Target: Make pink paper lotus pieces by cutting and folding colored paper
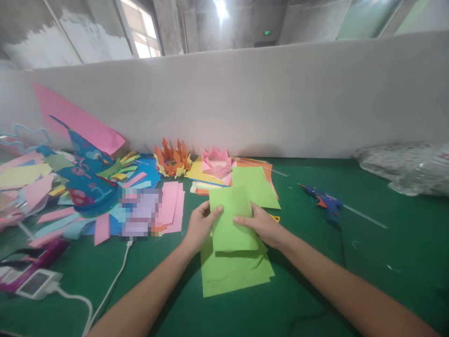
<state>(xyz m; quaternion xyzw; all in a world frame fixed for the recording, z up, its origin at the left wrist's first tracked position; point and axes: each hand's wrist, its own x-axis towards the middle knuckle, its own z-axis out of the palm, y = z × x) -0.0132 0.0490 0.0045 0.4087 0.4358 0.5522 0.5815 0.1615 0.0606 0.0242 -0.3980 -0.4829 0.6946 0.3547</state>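
Note:
I hold a light green paper sheet (232,219) lifted off a small stack of green sheets (235,274) on the green table (315,281). My left hand (200,225) pinches the sheet's left edge with thumb on top. On the sheet's right side, my right hand (261,223) grips it with fingers across the front. Another green sheet (257,186) lies just behind.
A pink paper crown (216,161) and an orange paper crown (172,159) sit at the back on coloured sheets. A blue glue gun (324,202) lies right. Cut paper scraps (87,187) pile up left, with a white charger (37,283) and cable. Crumpled plastic (407,168) is far right.

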